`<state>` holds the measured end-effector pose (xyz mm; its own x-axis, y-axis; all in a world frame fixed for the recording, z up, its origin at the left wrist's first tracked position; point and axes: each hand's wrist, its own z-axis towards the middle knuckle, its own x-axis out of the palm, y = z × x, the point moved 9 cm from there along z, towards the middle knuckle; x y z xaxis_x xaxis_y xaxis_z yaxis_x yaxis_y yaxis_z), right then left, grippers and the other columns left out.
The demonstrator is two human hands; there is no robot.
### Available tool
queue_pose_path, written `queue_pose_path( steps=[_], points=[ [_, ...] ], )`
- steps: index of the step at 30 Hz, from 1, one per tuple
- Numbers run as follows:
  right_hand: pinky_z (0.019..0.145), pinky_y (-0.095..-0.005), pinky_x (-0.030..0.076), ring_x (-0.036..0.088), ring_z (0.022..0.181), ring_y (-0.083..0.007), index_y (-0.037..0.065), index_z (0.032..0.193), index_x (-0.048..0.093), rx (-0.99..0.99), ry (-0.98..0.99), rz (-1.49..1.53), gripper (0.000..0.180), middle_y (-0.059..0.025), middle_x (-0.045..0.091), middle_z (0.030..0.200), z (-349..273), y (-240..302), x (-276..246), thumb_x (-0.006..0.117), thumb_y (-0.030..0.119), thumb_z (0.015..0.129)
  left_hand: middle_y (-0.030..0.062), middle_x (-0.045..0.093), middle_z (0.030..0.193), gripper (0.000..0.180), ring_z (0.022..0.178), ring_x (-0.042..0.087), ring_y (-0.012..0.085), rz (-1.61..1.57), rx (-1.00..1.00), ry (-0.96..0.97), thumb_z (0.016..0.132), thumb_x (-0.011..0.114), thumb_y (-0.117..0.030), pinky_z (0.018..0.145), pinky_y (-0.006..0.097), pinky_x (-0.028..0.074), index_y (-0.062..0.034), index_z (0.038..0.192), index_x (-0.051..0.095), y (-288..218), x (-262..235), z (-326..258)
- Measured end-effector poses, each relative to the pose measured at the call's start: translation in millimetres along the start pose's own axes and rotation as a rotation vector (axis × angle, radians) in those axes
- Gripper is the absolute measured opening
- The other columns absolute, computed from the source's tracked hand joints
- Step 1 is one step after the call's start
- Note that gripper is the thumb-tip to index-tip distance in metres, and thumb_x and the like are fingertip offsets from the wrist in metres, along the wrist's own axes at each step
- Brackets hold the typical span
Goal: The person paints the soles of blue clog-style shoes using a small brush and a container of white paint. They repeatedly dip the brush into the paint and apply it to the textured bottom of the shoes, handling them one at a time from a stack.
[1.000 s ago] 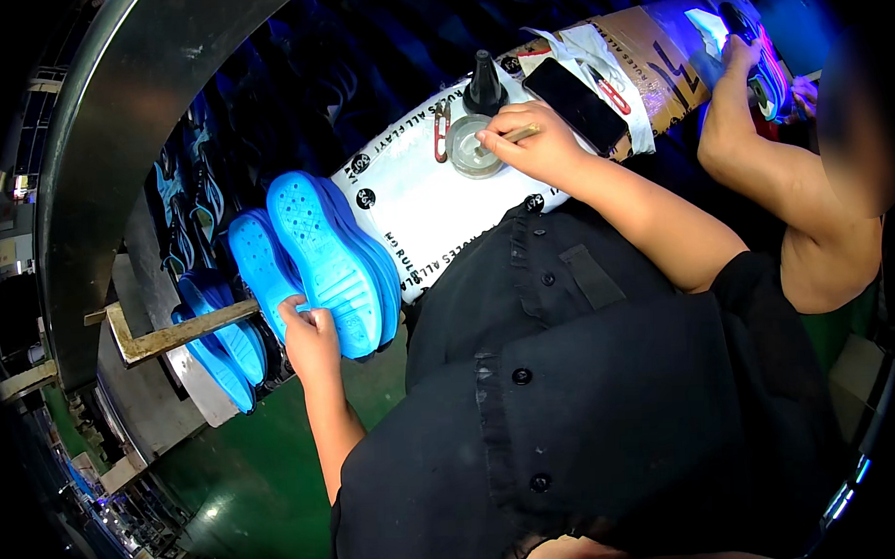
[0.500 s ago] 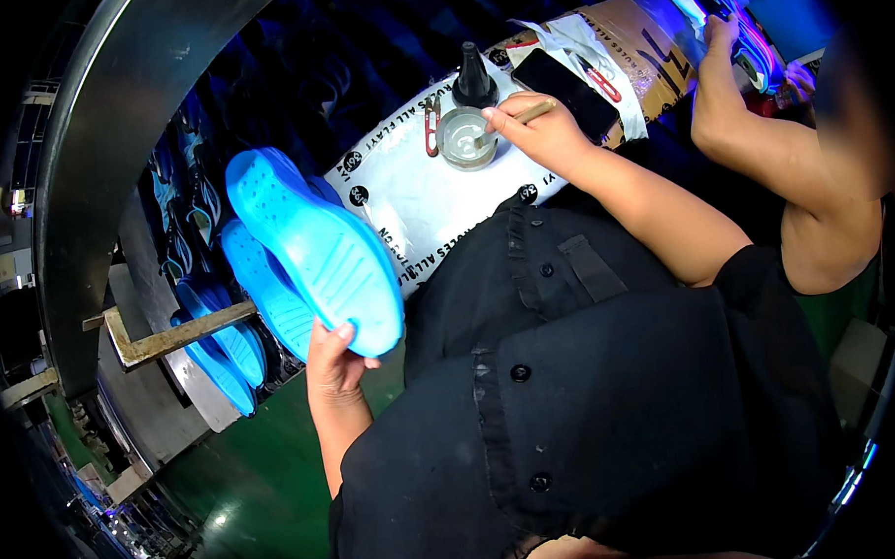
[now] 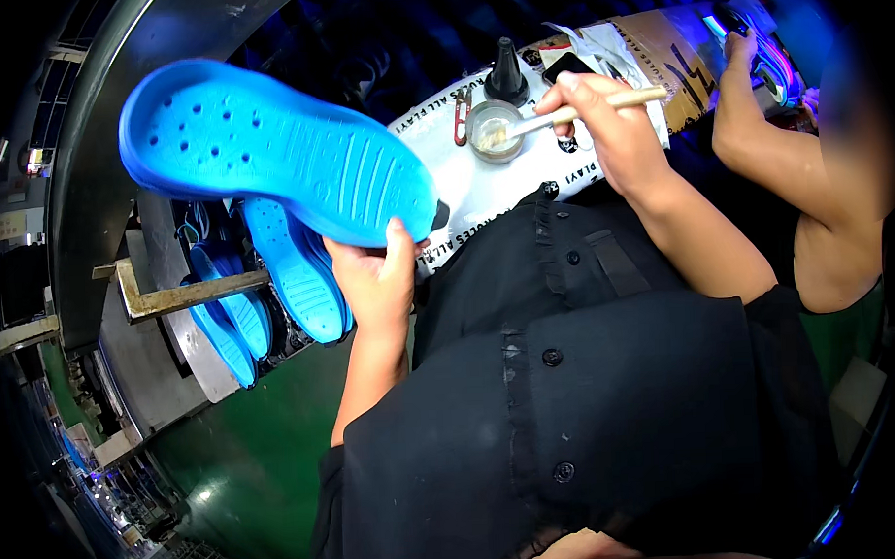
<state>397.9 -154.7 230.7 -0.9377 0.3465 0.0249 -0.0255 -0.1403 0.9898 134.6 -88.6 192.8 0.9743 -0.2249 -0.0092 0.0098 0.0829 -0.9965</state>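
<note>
My left hand [image 3: 377,282] grips a bright blue shoe sole [image 3: 295,147] by its heel end, thumb on the face with grooves and small holes. The sole is held up, its wide toe end toward the upper left. In my right hand [image 3: 610,131] is a brush [image 3: 589,109] with a pale wooden handle. Its tip reaches into a small glass jar [image 3: 496,132] holding a whitish, cloudy substance. Just behind the jar stands a black conical-topped bottle [image 3: 505,72], and red-handled thread snips [image 3: 462,116] lie at the jar's left.
More blue soles [image 3: 294,270] rest on a rack at the left, beside a metal bracket [image 3: 187,294]. White printed wrapping [image 3: 442,112] covers the work surface. A dark phone [image 3: 566,68] and a cardboard box [image 3: 656,50] lie beyond. At right, a co-worker's arm [image 3: 758,131] holds a lit shoe.
My left hand has raised the sole and turned it more sideways, toe end leftward. My right hand has shifted right, with the brush now reaching leftward into the jar.
</note>
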Motion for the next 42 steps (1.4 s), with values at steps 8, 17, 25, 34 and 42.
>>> queue_pose_path(
  steps=[8,17,25,34,42],
  points=[
    [0.068,-0.0313,0.043,0.055,0.065,-0.0193,0.002,0.074,0.066,-0.411,0.158,-0.371,0.023,-0.0069,0.061,0.066,-22,44,57,0.054,0.014,0.09,0.0162,0.055,0.103,0.048,0.085,0.061,0.0202,0.046,0.234,0.033,0.078,0.062,0.0,0.075,0.031,0.051,0.0041,0.118,0.035,-23,21,7],
    [0.064,-0.0317,0.042,0.058,0.061,-0.0218,0.004,0.069,0.066,-0.599,0.135,-0.554,0.021,-0.0062,0.06,0.061,-23,48,65,0.059,0.016,0.084,0.0158,0.054,0.106,0.049,0.092,0.058,0.0199,0.113,0.261,0.022,0.077,0.064,-0.001,0.081,0.031,0.048,0.004,0.117,0.037,-25,20,7],
    [0.066,-0.0319,0.043,0.058,0.06,-0.0228,0.004,0.068,0.065,-0.664,0.145,-0.518,0.018,-0.0071,0.059,0.061,-24,55,71,0.062,0.016,0.082,0.0136,0.06,0.095,0.044,0.083,0.061,0.0173,0.148,0.322,-0.027,0.074,0.065,-0.001,0.076,0.028,0.048,0.004,0.111,0.041,-27,19,4],
    [0.064,-0.0319,0.041,0.055,0.058,-0.0217,0.006,0.068,0.065,-0.698,0.116,-0.544,0.015,-0.0041,0.058,0.061,-28,54,61,0.066,0.016,0.079,0.0129,0.061,0.092,0.044,0.08,0.062,0.0169,0.15,0.382,-0.052,0.073,0.065,0.0,0.074,0.028,0.048,0.0043,0.109,0.041,-29,19,4],
    [0.063,-0.0316,0.042,0.055,0.056,-0.0215,0.005,0.066,0.065,-0.68,0.112,-0.548,0.018,-0.0051,0.057,0.058,-29,50,58,0.067,0.018,0.079,0.0116,0.062,0.087,0.043,0.075,0.063,0.0162,0.194,0.489,-0.038,0.071,0.066,0.002,0.069,0.026,0.049,0.0047,0.107,0.043,-34,24,2]
  ],
)
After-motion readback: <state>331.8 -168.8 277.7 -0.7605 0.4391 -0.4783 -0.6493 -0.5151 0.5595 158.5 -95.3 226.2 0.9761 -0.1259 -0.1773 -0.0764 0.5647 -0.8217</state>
